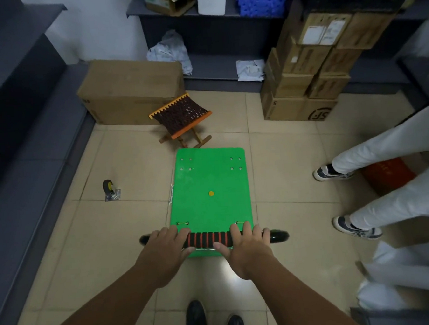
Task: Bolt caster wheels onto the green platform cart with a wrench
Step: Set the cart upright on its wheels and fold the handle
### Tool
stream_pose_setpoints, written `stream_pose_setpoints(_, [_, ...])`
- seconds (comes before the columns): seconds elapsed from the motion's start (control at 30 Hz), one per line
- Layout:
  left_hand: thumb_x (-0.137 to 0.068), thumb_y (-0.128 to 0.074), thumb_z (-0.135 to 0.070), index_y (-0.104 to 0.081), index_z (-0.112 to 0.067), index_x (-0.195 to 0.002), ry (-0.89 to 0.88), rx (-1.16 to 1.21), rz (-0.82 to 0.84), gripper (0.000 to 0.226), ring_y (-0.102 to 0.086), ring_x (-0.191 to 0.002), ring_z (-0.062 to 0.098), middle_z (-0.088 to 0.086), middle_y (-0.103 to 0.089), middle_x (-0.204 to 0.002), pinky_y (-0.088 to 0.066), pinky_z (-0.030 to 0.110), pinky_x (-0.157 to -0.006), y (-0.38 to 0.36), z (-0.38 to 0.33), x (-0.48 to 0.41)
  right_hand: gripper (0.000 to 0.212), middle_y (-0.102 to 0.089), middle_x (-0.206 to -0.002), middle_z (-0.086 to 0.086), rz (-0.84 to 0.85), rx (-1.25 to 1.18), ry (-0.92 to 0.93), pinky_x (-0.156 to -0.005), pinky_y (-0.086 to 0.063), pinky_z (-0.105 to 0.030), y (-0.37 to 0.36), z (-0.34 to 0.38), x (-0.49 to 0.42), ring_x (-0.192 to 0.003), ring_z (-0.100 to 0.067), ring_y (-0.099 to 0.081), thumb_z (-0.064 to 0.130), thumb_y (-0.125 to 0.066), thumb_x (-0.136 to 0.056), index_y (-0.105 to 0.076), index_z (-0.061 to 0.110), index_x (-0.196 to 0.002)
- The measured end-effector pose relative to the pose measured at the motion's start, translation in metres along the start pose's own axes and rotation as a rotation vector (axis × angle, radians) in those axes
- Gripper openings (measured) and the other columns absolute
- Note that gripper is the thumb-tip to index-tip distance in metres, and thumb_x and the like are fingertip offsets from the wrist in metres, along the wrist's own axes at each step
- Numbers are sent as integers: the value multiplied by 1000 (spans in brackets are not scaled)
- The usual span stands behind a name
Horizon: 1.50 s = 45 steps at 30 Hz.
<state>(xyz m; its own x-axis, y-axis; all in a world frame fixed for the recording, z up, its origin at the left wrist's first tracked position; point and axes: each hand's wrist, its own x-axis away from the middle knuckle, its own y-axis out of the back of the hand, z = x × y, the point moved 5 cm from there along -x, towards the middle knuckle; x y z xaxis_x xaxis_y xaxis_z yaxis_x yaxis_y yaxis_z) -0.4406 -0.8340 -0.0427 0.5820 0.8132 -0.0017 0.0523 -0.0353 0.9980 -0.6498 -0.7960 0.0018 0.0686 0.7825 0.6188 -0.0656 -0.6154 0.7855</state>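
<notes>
Two hands, left hand [168,243] and right hand [243,246], curl fingers round the handle [208,239] of the green platform cart [209,182], seemingly positioning it; a loose caster wheel [110,190] stands left of the cart (wrench unseen), probably next to fetch.

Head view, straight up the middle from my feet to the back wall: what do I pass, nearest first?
Black shoes → cart handle → green platform → folding stool → crumpled plastic bag
</notes>
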Motion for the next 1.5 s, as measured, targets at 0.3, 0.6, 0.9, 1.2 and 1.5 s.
stream_pose_setpoints(0.3, [-94, -34, -55, -59, -24, -109, -25, 25, -66, 42, -53, -66, 12, -8, -57, -83, -50, 30, -62, 0, -9, 19, 120, -32, -153, -15, -44, 2, -9, -116, -18, -58, -14, 4, 15, -138, -37, -31, 74, 27, -55, -23, 21, -151])
stream_pose_setpoints(0.6, [-94, -36, -56, -61, -26, -108, -17, 5, -105, 42, -53, -67, 10, -10, -55, -82, -49, 28, -62, -1, -48, 111, 123, -32, -153, -16, -51, 19, -1, -115, -20, -59, -74, 16, 93, -138, -38, -32, 72, 31, -54, -22, 19, -151])
stream_pose_setpoints(0.9, [-98, -33, -59, -55, -25, -119, 26, 74, -52, 46, -52, -78, 12, -10, -55, -92, -50, 33, -73, -2, -109, 243, 112, -42, -141, -13, -142, 27, 16, -113, -25, -58, -167, 25, 200, -128, -36, -40, 70, 28, -63, -28, 19, -145])
stream_pose_setpoints(1.2, [-98, -34, -58, -57, -27, -118, 37, 119, -2, 43, -56, -79, 17, -8, -55, -92, -51, 36, -73, -6, -184, 407, 121, -42, -144, -13, -164, -31, -17, -114, -22, -58, -281, 43, 341, -133, -37, -38, 76, 34, -60, -31, 22, -147])
stream_pose_setpoints(1.5, [-96, -16, -64, -48, -29, -131, 108, 135, 173, 59, -54, -96, 19, -6, -55, -108, -45, 37, -92, -6, -261, 569, 116, -44, -144, -12, -133, 42, -17, -112, -27, -55, -390, 62, 482, -130, -35, -42, 78, 29, -65, -33, 23, -147])
